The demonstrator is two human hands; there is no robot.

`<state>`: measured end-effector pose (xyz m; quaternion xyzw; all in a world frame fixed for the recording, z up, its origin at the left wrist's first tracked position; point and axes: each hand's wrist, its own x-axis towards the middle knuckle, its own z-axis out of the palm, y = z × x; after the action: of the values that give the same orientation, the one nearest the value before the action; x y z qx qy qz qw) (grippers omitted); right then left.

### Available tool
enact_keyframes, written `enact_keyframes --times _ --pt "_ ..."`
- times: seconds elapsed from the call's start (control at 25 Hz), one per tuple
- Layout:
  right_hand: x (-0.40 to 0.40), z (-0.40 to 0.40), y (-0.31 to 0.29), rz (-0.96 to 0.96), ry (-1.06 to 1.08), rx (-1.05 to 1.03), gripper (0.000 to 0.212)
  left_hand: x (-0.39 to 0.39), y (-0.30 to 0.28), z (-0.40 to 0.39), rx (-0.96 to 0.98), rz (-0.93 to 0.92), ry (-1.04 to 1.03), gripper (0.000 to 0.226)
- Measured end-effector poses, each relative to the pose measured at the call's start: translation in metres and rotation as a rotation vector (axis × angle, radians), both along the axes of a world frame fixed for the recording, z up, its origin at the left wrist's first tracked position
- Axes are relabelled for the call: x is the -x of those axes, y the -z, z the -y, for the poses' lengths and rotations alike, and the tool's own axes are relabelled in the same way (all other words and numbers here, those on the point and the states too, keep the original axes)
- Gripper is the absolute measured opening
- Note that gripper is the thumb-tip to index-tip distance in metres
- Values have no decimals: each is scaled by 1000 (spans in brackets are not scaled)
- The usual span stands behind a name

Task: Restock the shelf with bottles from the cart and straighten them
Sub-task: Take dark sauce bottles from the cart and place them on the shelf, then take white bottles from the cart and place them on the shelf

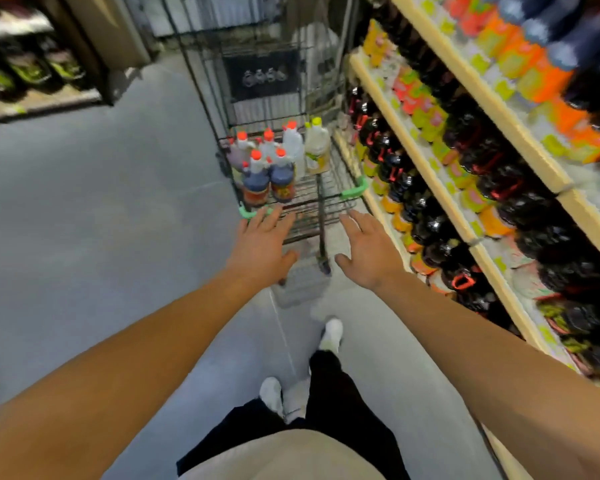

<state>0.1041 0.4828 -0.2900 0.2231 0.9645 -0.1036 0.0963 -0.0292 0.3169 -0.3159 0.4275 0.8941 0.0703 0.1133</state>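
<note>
Open grey floor (84, 202) spreads left of the wire cart (312, 202), whose near half is bare. The stocked shelf (430, 174) walls off the right, bottles (267, 168) crowding the cart's far left.

Seven bottles (274, 161) in one cart (329, 199).

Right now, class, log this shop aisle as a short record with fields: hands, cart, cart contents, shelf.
left hand: open, fingers spread, reaching toward the cart handle, not gripping it
right hand: open, reaching toward the same handle
cart: wire, green handle ends, standing in the aisle beside the shelf
cart contents: upright bottles, most with orange caps, one with a yellow cap
shelf: on the right, filled with dark bottles
</note>
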Motion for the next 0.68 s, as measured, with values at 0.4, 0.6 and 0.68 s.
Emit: enact_keyframes --times 0.4,0.6,0.68 --pt "146 -123 110 144 -173 113 69 93 89 -63 171 141 -278 70" --pt "171 -159 162 244 -309 73 51 110 132 -82 238 176 -325 68" --pt "169 -161 176 269 -305 84 44 103 147 -83 266 175 -338 67"
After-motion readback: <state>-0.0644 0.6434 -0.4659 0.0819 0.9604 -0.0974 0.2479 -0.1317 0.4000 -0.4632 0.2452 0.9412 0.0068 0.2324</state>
